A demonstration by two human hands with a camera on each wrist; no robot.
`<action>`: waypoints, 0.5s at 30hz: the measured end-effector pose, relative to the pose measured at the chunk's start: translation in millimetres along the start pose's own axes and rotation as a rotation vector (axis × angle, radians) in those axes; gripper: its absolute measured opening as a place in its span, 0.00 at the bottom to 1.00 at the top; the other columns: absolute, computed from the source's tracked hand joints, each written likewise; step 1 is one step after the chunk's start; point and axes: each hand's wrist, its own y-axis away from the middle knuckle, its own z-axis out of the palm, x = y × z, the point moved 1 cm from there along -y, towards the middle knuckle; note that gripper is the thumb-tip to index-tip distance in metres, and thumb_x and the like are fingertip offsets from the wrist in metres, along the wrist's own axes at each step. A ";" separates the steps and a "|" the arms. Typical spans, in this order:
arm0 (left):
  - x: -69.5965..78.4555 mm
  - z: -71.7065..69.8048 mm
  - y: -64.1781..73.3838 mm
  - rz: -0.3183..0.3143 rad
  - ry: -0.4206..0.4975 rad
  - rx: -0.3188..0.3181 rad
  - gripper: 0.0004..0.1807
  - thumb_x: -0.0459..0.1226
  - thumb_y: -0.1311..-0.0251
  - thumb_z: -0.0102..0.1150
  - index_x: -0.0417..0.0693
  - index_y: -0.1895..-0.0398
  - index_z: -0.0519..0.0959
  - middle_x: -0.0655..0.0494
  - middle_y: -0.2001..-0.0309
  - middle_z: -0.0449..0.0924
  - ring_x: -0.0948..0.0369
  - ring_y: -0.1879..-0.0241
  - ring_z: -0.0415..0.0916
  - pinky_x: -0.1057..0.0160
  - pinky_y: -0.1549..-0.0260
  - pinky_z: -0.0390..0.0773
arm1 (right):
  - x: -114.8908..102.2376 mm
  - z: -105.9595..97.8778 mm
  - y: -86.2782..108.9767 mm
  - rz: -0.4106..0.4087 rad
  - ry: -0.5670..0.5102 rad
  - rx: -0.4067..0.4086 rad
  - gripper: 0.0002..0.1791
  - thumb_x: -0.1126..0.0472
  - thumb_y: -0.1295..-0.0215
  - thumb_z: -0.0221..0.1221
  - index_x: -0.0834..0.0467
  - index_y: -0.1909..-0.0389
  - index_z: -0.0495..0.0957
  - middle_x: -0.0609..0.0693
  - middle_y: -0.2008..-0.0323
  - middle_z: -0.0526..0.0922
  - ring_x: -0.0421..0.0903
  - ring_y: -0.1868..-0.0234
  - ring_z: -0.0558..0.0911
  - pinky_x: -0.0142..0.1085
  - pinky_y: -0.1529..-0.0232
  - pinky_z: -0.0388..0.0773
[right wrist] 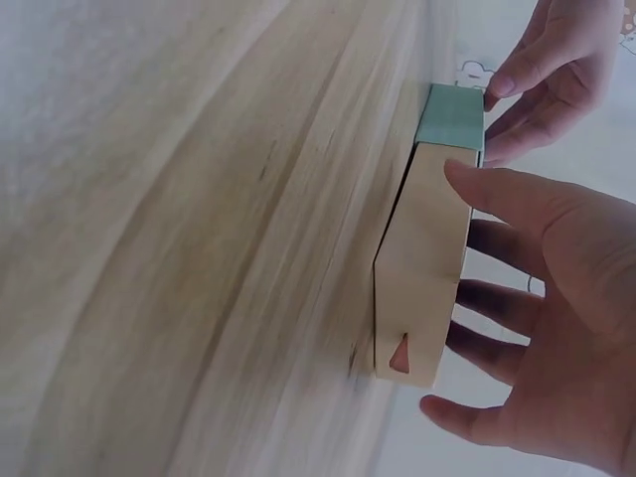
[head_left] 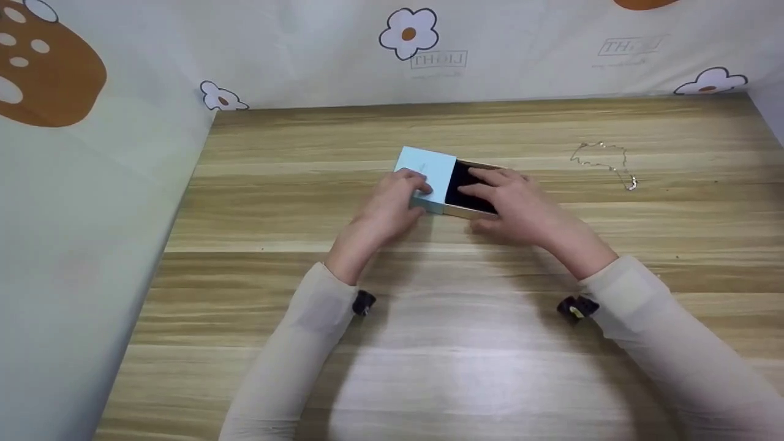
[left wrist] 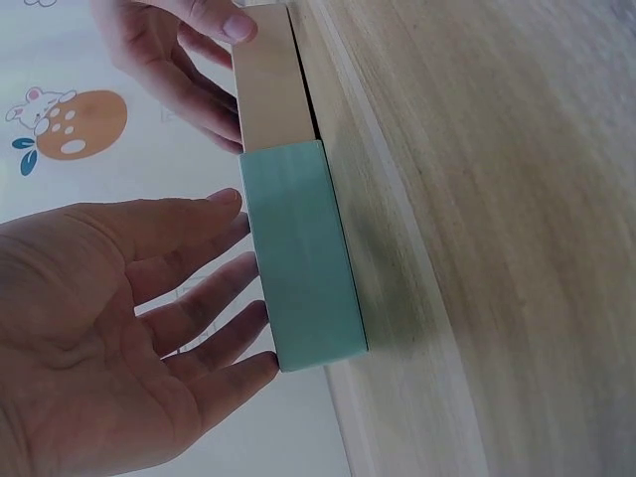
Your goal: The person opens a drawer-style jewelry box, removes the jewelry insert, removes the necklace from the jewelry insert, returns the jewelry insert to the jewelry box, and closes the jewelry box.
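Note:
A small gift box with a light blue sleeve point(head_left: 436, 168) lies on the table, its tan drawer point(right wrist: 417, 263) slid partly out to the right. Black lining point(head_left: 456, 191) shows inside the drawer. My left hand point(head_left: 392, 199) rests its loosely extended fingers on top of the sleeve, with the thumb by the near edge. With the right hand point(head_left: 520, 205) I hold the drawer: the thumb laps its near side wall, and the fingers reach over the black lining. In the right wrist view, a small triangular cutout marks the drawer's tan wall.
A thin silver-coloured chain necklace point(head_left: 603, 164) lies loosely on the wood-grain table point(head_left: 294, 184), right of the box. Behind the table hangs a pale patterned sheet point(head_left: 318, 49), which continues down the left side. Small black devices sit at both sleeve cuffs.

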 end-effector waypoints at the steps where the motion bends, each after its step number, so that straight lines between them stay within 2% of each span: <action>1: -0.2 0.0 0.1 0.002 0.000 0.000 0.19 0.31 0.35 0.59 0.42 0.41 0.79 0.47 0.31 0.70 0.49 0.29 0.63 0.55 0.27 0.61 | -0.6 0.7 -0.7 0.004 0.001 -0.010 0.35 0.47 0.37 0.65 0.50 0.29 0.69 0.56 0.23 0.59 0.63 0.26 0.60 0.69 0.34 0.60; 5: -1.0 0.5 -0.3 -0.004 0.003 -0.002 0.19 0.32 0.35 0.59 0.43 0.41 0.79 0.48 0.31 0.70 0.49 0.28 0.62 0.55 0.27 0.61 | -1.1 2.5 -3.2 0.015 0.000 -0.042 0.37 0.44 0.37 0.65 0.47 0.28 0.67 0.54 0.22 0.57 0.63 0.26 0.59 0.71 0.37 0.61; 10: -0.5 0.3 -0.9 -0.020 -0.004 -0.003 0.19 0.33 0.34 0.60 0.45 0.40 0.79 0.49 0.31 0.70 0.50 0.28 0.62 0.55 0.27 0.61 | -1.6 2.1 -5.7 0.022 0.002 -0.065 0.33 0.47 0.33 0.62 0.46 0.28 0.68 0.54 0.22 0.58 0.65 0.26 0.58 0.71 0.35 0.60; 13: -0.4 0.1 -0.9 -0.017 -0.012 0.002 0.19 0.33 0.34 0.60 0.45 0.41 0.80 0.49 0.31 0.70 0.50 0.29 0.63 0.54 0.27 0.61 | -1.6 0.8 -6.6 0.019 0.000 -0.055 0.32 0.49 0.32 0.62 0.47 0.29 0.69 0.56 0.24 0.60 0.64 0.27 0.60 0.68 0.34 0.61; 15: -0.6 0.3 -0.7 -0.011 -0.015 0.007 0.18 0.33 0.35 0.60 0.45 0.41 0.80 0.49 0.31 0.70 0.50 0.29 0.63 0.55 0.27 0.61 | -0.8 -0.6 -6.3 0.015 -0.009 -0.017 0.31 0.51 0.33 0.62 0.49 0.30 0.70 0.56 0.26 0.64 0.63 0.29 0.64 0.64 0.33 0.63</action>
